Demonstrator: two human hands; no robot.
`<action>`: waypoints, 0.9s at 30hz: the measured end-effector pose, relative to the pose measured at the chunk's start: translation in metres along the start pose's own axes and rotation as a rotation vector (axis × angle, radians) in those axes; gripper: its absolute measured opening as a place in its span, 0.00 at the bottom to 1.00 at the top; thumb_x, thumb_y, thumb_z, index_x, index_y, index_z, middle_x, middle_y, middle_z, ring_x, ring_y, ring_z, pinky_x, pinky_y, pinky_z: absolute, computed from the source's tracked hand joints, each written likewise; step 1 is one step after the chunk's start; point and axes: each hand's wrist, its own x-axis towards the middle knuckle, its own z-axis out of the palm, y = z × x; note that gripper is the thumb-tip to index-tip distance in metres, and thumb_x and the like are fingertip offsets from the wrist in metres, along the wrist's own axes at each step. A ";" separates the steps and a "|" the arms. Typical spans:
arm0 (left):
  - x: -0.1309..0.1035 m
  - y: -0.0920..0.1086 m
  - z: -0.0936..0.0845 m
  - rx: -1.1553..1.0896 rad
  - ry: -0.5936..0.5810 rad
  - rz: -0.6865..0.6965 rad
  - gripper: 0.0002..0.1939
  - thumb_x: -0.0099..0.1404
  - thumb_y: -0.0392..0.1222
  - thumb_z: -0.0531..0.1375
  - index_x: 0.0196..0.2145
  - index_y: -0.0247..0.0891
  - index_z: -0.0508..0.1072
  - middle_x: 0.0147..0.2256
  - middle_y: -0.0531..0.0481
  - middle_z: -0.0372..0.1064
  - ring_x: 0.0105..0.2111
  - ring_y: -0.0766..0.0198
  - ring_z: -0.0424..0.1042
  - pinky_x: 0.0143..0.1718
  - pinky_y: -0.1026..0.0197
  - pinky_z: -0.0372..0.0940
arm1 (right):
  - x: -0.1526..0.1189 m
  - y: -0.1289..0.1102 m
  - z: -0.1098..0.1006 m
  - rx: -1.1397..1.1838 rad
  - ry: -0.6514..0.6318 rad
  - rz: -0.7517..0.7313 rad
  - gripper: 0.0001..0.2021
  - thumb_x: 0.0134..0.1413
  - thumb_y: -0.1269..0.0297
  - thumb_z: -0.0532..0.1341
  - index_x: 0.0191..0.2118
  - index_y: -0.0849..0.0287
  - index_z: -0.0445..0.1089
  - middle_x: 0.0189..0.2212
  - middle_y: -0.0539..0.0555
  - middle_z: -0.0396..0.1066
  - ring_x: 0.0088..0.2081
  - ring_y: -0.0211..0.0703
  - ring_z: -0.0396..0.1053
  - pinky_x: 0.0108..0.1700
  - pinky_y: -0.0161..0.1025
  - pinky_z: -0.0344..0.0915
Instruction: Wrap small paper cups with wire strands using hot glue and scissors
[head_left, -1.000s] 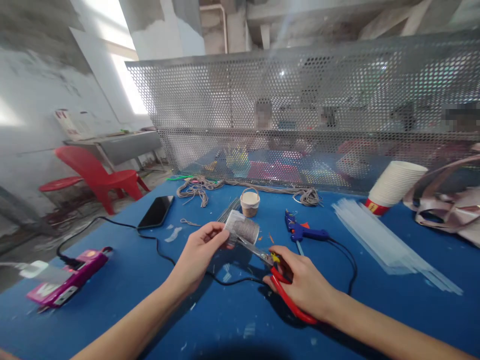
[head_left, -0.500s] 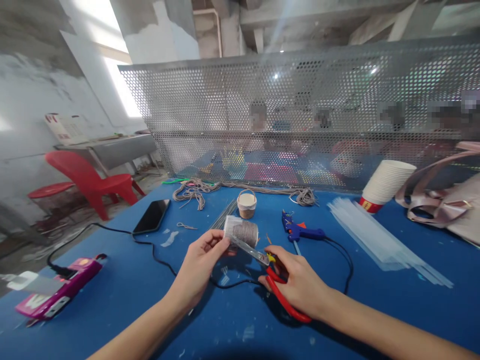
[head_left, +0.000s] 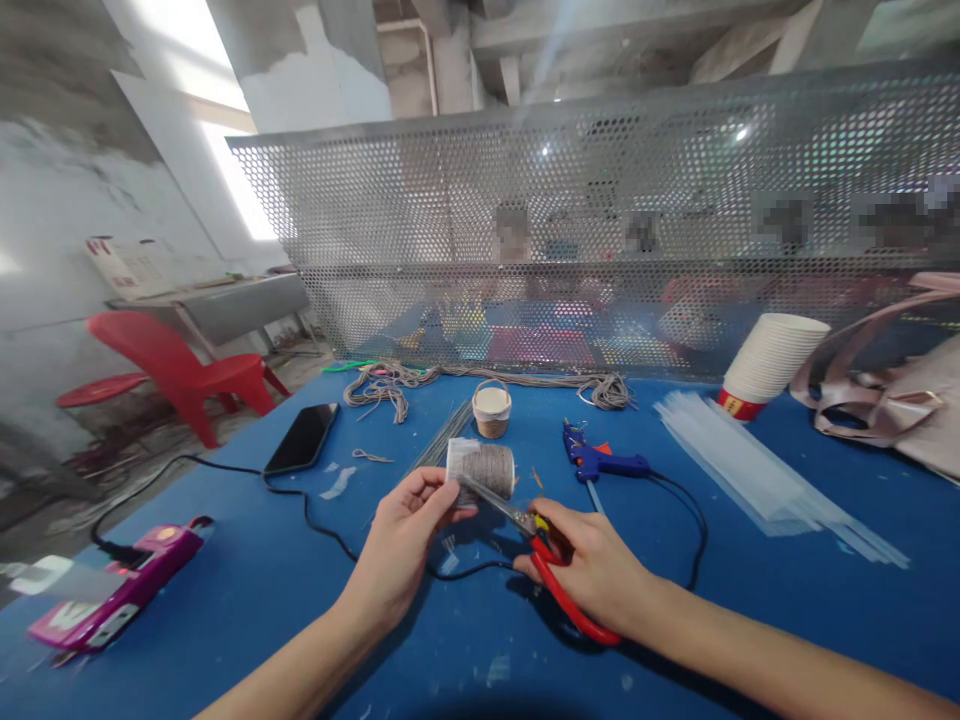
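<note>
- since the cord-wrapped cup (head_left: 493, 468) looks light and crushable, pale end suits a soft grip
- left hand (head_left: 397, 535) pinches there, above desk (head_left: 247, 600), toward far edge
- right hand (head_left: 600, 570) grips scissors (head_left: 571, 606)

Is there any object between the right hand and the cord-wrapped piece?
Only the red-handled scissors, which the right hand holds: their blades span the gap to the cord-wrapped piece in the left hand. Nothing else visible blocks it.

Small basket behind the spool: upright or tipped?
Upright. The basket stands base down on the blue table, its pale top facing up and its handle arching above.
</note>
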 end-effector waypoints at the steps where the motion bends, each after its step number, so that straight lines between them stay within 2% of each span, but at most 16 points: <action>1: 0.000 -0.001 0.000 -0.003 -0.001 -0.003 0.11 0.54 0.46 0.67 0.30 0.36 0.75 0.32 0.50 0.71 0.32 0.64 0.71 0.38 0.61 0.71 | 0.000 0.001 0.001 -0.006 0.003 -0.003 0.13 0.47 0.57 0.67 0.33 0.60 0.67 0.20 0.46 0.61 0.20 0.35 0.54 0.23 0.32 0.54; 5: -0.001 -0.004 0.002 -0.034 0.008 0.004 0.11 0.53 0.46 0.68 0.29 0.36 0.74 0.31 0.51 0.71 0.32 0.64 0.71 0.37 0.62 0.71 | -0.002 0.002 0.003 -0.037 0.025 -0.012 0.13 0.47 0.58 0.67 0.34 0.61 0.68 0.21 0.47 0.64 0.20 0.36 0.56 0.24 0.33 0.56; 11: -0.005 -0.008 0.011 -0.089 0.078 0.016 0.13 0.50 0.47 0.69 0.25 0.37 0.72 0.27 0.54 0.70 0.30 0.67 0.70 0.37 0.65 0.70 | -0.001 -0.004 0.004 -0.102 0.048 -0.031 0.15 0.47 0.61 0.67 0.40 0.62 0.68 0.25 0.51 0.70 0.23 0.40 0.64 0.26 0.34 0.59; 20: -0.010 -0.011 0.013 -0.189 0.107 -0.014 0.13 0.49 0.45 0.70 0.25 0.37 0.70 0.29 0.54 0.70 0.32 0.68 0.70 0.41 0.64 0.70 | 0.000 0.001 0.010 -0.117 0.069 -0.046 0.16 0.49 0.54 0.66 0.38 0.60 0.69 0.25 0.53 0.71 0.24 0.41 0.66 0.27 0.35 0.61; 27: -0.014 -0.011 0.019 -0.280 0.167 -0.050 0.16 0.44 0.44 0.73 0.24 0.37 0.69 0.27 0.56 0.70 0.33 0.69 0.71 0.42 0.66 0.70 | -0.002 -0.001 0.013 -0.107 0.083 -0.038 0.19 0.49 0.54 0.66 0.43 0.62 0.68 0.30 0.56 0.74 0.27 0.45 0.69 0.30 0.38 0.66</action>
